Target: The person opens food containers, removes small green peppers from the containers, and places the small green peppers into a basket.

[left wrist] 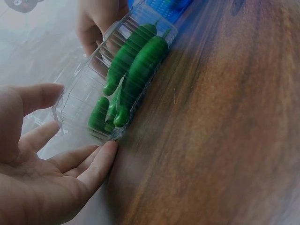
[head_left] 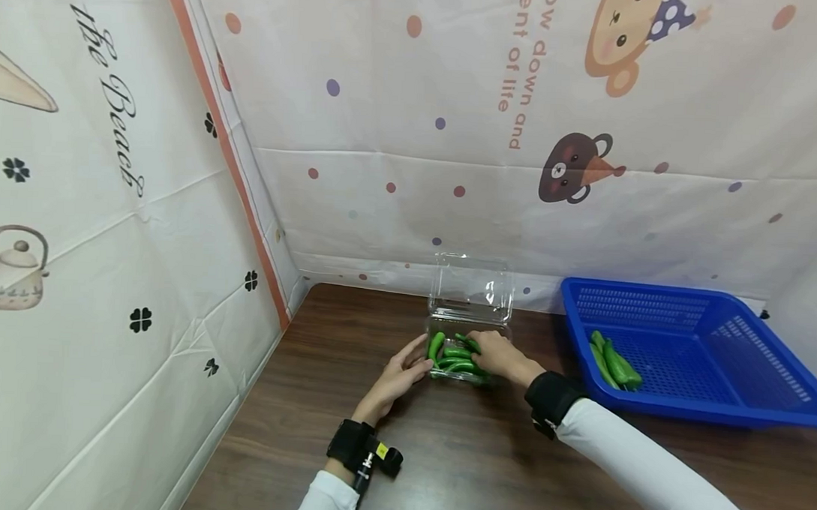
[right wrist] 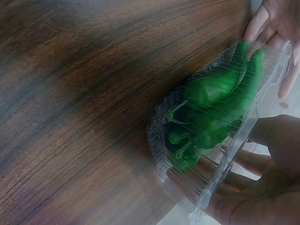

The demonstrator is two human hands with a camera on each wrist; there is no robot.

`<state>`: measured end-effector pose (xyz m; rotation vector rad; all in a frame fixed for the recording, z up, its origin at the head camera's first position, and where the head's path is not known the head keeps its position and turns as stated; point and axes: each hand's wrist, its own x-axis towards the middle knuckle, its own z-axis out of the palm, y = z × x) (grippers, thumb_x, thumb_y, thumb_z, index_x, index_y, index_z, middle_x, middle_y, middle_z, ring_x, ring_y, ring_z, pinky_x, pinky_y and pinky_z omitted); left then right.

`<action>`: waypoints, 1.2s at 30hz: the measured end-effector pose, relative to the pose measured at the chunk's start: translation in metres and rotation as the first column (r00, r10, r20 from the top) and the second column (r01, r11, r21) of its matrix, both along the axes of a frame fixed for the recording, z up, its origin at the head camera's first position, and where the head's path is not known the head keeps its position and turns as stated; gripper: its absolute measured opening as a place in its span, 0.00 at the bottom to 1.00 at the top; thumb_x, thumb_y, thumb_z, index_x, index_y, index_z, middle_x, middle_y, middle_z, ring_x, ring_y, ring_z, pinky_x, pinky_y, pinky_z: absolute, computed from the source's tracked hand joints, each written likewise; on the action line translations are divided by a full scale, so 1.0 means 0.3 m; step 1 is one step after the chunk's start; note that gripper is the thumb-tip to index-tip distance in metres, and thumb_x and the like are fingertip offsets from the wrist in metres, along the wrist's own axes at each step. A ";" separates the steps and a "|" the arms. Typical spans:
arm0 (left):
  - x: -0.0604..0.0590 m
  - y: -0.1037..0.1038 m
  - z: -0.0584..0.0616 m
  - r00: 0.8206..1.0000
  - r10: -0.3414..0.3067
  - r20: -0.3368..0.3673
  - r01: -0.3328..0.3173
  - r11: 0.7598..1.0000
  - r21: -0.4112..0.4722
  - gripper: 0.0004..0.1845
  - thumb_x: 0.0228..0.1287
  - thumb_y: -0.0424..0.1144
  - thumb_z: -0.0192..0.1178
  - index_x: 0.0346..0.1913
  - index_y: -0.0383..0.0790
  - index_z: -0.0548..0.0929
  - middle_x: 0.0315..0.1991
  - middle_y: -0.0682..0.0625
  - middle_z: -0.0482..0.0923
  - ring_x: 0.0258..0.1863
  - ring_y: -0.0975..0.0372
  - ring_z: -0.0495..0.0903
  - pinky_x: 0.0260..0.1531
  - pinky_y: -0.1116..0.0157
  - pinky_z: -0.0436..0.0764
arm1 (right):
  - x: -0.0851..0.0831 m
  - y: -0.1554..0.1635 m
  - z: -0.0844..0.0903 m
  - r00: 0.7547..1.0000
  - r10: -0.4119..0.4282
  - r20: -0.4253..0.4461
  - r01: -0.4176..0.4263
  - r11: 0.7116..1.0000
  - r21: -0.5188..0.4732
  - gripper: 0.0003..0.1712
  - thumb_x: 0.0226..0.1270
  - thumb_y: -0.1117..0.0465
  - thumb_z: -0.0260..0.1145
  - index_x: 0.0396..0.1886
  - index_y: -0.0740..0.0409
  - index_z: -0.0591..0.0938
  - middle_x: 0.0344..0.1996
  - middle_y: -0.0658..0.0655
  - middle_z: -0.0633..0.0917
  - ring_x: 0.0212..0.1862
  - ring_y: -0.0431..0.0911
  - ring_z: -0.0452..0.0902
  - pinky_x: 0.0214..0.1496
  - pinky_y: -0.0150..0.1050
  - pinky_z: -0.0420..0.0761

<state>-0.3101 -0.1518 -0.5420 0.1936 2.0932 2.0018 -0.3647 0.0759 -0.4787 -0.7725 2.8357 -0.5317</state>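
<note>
Clear box (head_left: pixel 465 345) of peppers (head_left: pixel 454 356), between both hands' fingers (head_left: pixel 418 353)

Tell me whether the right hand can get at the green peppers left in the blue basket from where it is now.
Probably yes. The right hand rests in the clear box, and the blue basket sits open-topped just to its right. The peppers lie at the basket's near left end, with only its low rim between.

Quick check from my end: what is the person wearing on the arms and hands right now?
Both hands are bare, no gloves. The left hand and the right hand each come out of a long white sleeve. Each wrist carries a black band; the left wrist's band holds a small black device with a yellow mark. No rings or other markings are visible.
</note>
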 end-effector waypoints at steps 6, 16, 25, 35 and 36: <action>-0.002 0.002 -0.006 1.000 0.002 -0.002 -0.002 1.000 0.010 0.33 0.78 0.45 0.56 0.81 0.56 0.59 0.79 0.37 0.60 0.75 0.45 0.67 0.73 0.49 0.73 | -0.003 -0.006 0.011 1.000 0.004 -0.009 -0.004 1.000 0.009 0.22 0.69 0.70 0.66 0.60 0.75 0.78 0.50 0.71 0.86 0.39 0.50 0.82 0.34 0.38 0.77; 0.007 0.001 -0.004 1.000 0.001 0.000 -0.001 1.000 0.009 0.33 0.78 0.46 0.56 0.81 0.56 0.59 0.79 0.37 0.59 0.76 0.45 0.66 0.74 0.49 0.72 | -0.011 -0.018 0.007 1.000 -0.011 0.007 0.010 0.998 0.063 0.17 0.68 0.70 0.67 0.55 0.71 0.81 0.47 0.67 0.87 0.44 0.53 0.84 0.38 0.43 0.81; 0.005 0.003 -0.001 1.000 0.003 0.000 -0.003 1.000 0.013 0.33 0.79 0.45 0.56 0.81 0.55 0.59 0.80 0.37 0.58 0.77 0.44 0.63 0.74 0.49 0.72 | -0.016 -0.018 -0.022 0.993 -0.010 -0.116 0.021 0.995 0.093 0.20 0.62 0.71 0.72 0.54 0.72 0.83 0.44 0.68 0.85 0.50 0.61 0.83 0.51 0.54 0.87; 0.003 0.002 0.002 1.000 0.004 -0.001 -0.004 1.000 0.018 0.33 0.78 0.45 0.57 0.81 0.56 0.60 0.79 0.37 0.58 0.77 0.44 0.64 0.74 0.49 0.72 | -0.016 -0.006 -0.031 0.990 -0.020 -0.136 0.026 0.999 0.037 0.14 0.60 0.74 0.71 0.46 0.69 0.86 0.39 0.64 0.84 0.44 0.56 0.83 0.40 0.48 0.86; 0.003 0.002 0.002 1.000 0.004 -0.001 -0.004 1.000 0.019 0.33 0.78 0.45 0.57 0.81 0.56 0.60 0.79 0.37 0.58 0.77 0.44 0.63 0.74 0.49 0.72 | -0.016 -0.005 -0.032 0.991 -0.022 -0.131 0.026 0.999 0.028 0.14 0.60 0.74 0.71 0.47 0.69 0.86 0.40 0.64 0.85 0.45 0.57 0.83 0.40 0.48 0.86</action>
